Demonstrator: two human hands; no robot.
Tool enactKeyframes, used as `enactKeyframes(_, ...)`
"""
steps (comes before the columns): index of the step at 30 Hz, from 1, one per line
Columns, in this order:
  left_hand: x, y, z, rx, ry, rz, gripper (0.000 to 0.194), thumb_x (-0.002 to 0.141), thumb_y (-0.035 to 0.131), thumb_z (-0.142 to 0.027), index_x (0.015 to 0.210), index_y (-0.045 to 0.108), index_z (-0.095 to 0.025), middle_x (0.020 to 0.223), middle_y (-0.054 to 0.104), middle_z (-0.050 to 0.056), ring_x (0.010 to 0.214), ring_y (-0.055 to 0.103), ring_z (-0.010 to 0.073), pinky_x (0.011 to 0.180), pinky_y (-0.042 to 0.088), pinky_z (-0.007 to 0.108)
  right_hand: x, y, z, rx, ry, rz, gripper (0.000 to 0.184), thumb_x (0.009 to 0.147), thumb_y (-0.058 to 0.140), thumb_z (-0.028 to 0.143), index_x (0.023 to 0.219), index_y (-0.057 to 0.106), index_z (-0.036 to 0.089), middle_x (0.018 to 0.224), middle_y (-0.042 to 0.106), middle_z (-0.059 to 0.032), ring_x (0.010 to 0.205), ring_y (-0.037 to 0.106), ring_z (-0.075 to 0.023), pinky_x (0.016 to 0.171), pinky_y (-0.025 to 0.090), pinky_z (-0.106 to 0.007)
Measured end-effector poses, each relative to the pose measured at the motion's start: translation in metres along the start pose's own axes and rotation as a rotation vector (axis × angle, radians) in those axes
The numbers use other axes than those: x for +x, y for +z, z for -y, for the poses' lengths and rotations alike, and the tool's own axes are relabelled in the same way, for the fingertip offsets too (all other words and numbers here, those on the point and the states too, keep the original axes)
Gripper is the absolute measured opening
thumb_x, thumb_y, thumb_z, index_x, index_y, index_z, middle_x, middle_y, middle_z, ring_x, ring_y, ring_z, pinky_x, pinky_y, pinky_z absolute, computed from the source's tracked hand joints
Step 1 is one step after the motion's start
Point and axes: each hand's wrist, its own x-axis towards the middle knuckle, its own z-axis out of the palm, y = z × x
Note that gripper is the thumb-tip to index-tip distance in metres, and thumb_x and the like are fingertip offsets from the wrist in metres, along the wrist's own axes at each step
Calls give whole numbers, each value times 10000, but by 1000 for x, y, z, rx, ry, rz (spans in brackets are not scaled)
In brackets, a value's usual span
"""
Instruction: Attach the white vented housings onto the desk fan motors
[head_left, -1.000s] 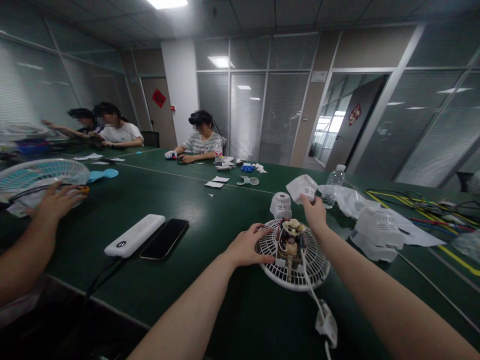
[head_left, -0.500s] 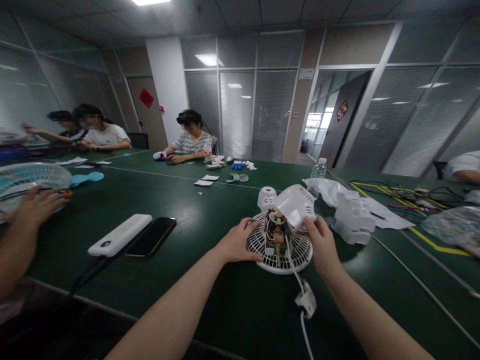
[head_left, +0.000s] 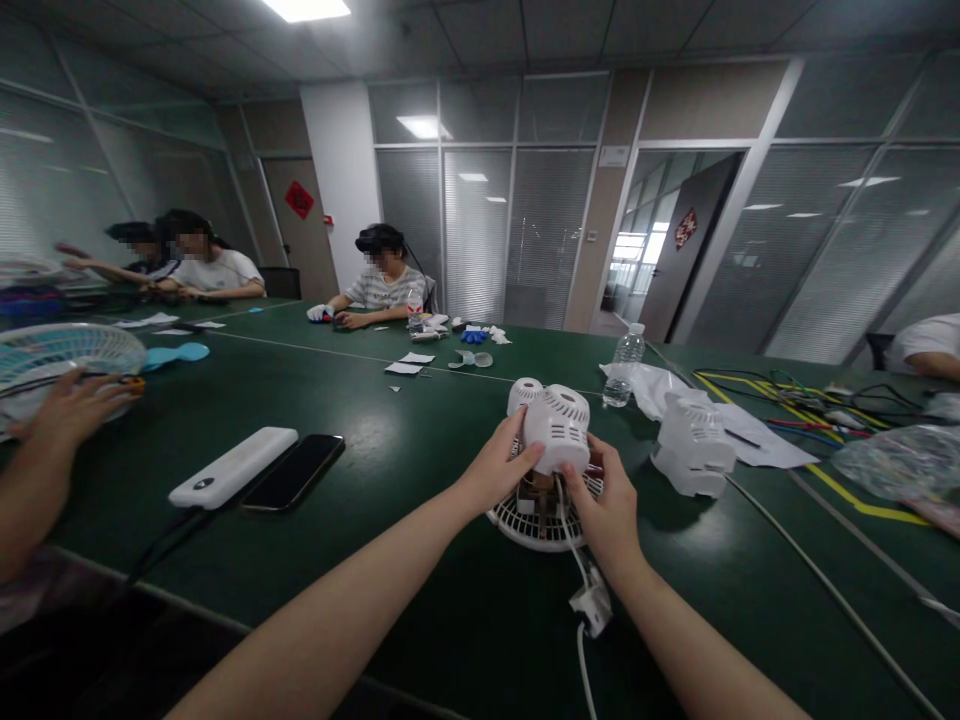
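clamps fingers of left hand [head_left: 491,470] and right hand [head_left: 611,508] on opposite sides of a glossy, slotted white motor cover [head_left: 556,432], over a round, ribbed fan grille [head_left: 513,527], near a clear bottle [head_left: 624,365]; cannot tell its contents.

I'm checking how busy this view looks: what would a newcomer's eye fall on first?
Probably the white vented cover, just right of centre, held between the left hand and right hand over a white fan grille. Next, perhaps, the red decoration on a door at the back left, and the tangled cables on the table's right side.
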Motion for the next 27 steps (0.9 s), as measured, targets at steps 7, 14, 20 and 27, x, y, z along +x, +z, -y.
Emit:
enactKeyframes(7, -2, -2, 30, -215, -28, 73, 740, 840, 506, -590, 1426, 262, -210, 1467, 367, 118, 1315, 399, 295, 1096, 343, 444, 3, 5, -16, 123, -75, 118, 493, 885, 527, 387, 1338, 403, 237, 1340, 469, -110, 1231, 471, -269, 1022, 410, -453)
enactKeyframes(14, -12, -11, 40, -281, 5, 195, 949, 703, 716, -523, 1450, 219, -212, 1472, 350, 142, 1344, 351, 340, 1123, 272, 524, 2, 8, -23, 406, 10, 259, 562, 873, 571, 383, 1367, 319, 293, 1430, 399, -88, 1301, 419, -273, 1102, 309, -491)
enactKeyframes(20, -13, -13, 38, -165, -9, 218, 1056, 645, 783, -444, 1473, 159, -241, 1519, 257, 131, 1377, 282, 351, 1135, 214, 566, 7, 1, -33, 523, 66, 310, 625, 818, 654, 365, 1351, 330, 324, 1430, 396, -87, 1281, 438, -293, 1067, 348, -525)
enactKeyframes(27, -16, -15, 28, -165, 23, 243, 1056, 631, 794, -424, 1465, 169, -254, 1507, 280, 121, 1376, 282, 349, 1132, 234, 548, 12, -5, -37, 528, 20, 341, 695, 768, 714, 324, 1350, 335, 334, 1425, 394, -88, 1283, 430, -293, 1081, 327, -530)
